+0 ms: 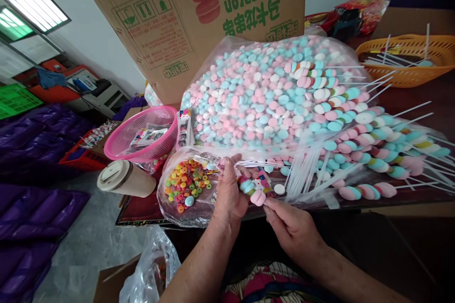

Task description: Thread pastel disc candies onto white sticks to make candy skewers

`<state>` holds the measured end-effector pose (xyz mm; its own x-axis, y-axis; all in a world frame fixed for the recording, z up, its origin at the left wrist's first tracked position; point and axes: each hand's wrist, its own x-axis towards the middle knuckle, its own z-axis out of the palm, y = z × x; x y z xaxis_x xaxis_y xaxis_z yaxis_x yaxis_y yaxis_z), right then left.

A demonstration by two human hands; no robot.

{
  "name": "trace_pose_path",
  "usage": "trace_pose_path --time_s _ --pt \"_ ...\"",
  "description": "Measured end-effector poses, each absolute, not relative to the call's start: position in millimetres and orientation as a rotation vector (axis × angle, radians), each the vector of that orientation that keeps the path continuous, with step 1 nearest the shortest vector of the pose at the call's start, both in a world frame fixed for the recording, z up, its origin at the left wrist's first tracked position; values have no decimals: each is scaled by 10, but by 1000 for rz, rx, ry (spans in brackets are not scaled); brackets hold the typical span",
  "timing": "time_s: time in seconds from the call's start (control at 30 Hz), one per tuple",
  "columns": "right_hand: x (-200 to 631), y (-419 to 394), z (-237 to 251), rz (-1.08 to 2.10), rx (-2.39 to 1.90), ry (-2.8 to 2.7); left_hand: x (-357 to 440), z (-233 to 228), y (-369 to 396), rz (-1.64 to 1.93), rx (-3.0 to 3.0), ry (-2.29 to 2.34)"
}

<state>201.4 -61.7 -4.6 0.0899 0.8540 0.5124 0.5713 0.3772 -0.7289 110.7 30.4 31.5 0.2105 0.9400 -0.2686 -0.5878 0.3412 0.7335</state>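
Note:
My left hand (229,194) grips a short candy skewer (251,189) of pink, blue and white discs with a small printed card on it. My right hand (289,227) pinches the skewer's near end, by the pink disc. Both hands sit at the table's front edge. Just beyond them lie loose white sticks (302,175) and a heap of finished candy skewers (369,151). A big clear bag of pastel candy discs (256,94) rises behind. A smaller clear bag of colourful ring candies (186,184) lies left of my left hand.
A pink basket (142,139) with printed cards stands at left, a lidded cup (124,179) in front of it. An orange basket (408,59) with sticks sits far right. A large Macaron carton (199,14) stands behind. Purple bags (31,161) cover the floor at left.

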Motion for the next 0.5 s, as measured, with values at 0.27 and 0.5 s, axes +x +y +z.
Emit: trace_pose_path --time_s 0.27,0.5 --pt "2109 -640 91 976 -1388 -1290 895 339 444 999 556 672" --pt "2126 -657 87 1520 -1241 -1105 838 490 608 1111 501 617"
